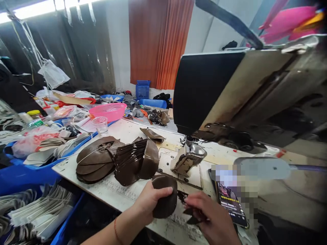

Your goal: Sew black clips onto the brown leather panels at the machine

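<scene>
My left hand (145, 202) grips a rounded dark brown leather piece (165, 200), its thumb lying on the upper face. Close by on the right, my right hand (208, 214) has its fingers closed around something dark with pointed ends, too small and shaded to name. Both hands are over the front of the sewing machine table, just before the machine's post bed (189, 158). Beyond my left hand lies a fanned stack of brown leather pieces (139, 160). Left of it are larger, rounded brown leather pieces (95, 160), with a pale thread across them.
The sewing machine head (230, 92) overhangs the right side. A phone (231, 204) lies right of my right hand. A clear plastic cup (100, 126) and a pink basket (108, 111) stand farther back. Blue bins (73, 219) with stacked pale pieces line the left.
</scene>
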`<state>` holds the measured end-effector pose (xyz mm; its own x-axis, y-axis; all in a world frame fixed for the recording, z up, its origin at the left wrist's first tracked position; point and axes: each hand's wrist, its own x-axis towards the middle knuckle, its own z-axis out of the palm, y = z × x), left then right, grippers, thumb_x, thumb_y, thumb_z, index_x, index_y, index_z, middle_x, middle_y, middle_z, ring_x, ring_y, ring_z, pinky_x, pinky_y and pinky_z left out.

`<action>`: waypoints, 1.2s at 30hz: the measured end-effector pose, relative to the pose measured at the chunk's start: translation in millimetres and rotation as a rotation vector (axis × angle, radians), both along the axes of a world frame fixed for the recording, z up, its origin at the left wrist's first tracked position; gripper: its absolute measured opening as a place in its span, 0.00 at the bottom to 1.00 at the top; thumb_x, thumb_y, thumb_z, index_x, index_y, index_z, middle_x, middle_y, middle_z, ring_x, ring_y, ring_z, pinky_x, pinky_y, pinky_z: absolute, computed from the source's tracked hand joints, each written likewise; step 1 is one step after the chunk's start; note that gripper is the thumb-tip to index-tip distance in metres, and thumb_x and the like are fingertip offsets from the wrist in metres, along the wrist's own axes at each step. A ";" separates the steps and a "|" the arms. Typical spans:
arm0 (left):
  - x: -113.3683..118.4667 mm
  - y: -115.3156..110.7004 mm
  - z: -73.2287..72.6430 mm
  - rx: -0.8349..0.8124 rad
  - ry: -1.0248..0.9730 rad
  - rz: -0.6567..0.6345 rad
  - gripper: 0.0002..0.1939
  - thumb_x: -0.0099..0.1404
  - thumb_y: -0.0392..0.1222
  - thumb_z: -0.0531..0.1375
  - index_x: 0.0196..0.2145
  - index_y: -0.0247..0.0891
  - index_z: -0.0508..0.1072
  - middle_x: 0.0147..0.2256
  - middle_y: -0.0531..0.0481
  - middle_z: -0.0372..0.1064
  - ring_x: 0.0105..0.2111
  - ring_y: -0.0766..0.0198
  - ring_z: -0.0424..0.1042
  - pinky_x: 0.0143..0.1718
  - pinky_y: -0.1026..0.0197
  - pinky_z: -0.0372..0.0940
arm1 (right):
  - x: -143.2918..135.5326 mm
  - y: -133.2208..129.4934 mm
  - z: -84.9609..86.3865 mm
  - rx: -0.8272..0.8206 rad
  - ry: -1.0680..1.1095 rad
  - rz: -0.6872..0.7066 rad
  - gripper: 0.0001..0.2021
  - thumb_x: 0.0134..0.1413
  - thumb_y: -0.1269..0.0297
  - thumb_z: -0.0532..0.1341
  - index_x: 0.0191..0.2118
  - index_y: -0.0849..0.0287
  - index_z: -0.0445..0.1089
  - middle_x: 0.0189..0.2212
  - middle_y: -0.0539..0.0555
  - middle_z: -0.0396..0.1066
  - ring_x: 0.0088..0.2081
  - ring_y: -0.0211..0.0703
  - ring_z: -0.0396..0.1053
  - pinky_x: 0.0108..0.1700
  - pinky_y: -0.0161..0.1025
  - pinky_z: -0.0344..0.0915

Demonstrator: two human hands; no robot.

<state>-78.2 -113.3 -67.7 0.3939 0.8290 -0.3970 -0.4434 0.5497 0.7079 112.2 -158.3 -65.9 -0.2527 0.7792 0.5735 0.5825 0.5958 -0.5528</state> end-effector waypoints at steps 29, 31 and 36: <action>33.6 -16.5 8.4 0.128 -0.167 0.167 0.23 0.39 0.36 0.74 0.35 0.30 0.76 0.29 0.48 0.73 0.29 0.66 0.68 0.32 0.64 0.64 | -53.6 -13.8 -7.4 -0.614 1.426 -0.654 0.22 0.26 0.56 0.76 0.27 0.59 0.66 0.17 0.41 0.58 0.18 0.27 0.51 0.18 0.25 0.52; 36.6 -16.7 9.9 0.149 -0.182 0.173 0.21 0.41 0.36 0.73 0.35 0.30 0.76 0.28 0.49 0.72 0.28 0.67 0.67 0.32 0.64 0.63 | -56.4 -12.6 -5.7 -0.617 1.449 -0.658 0.23 0.24 0.56 0.76 0.26 0.59 0.66 0.16 0.40 0.58 0.18 0.27 0.51 0.18 0.25 0.52; 38.3 -16.0 12.0 0.195 -0.203 0.167 0.18 0.44 0.36 0.72 0.34 0.30 0.76 0.29 0.48 0.72 0.29 0.67 0.67 0.34 0.65 0.63 | -56.4 -8.2 2.8 -0.652 1.499 -0.622 0.24 0.20 0.58 0.77 0.23 0.60 0.65 0.15 0.40 0.58 0.15 0.26 0.51 0.17 0.26 0.50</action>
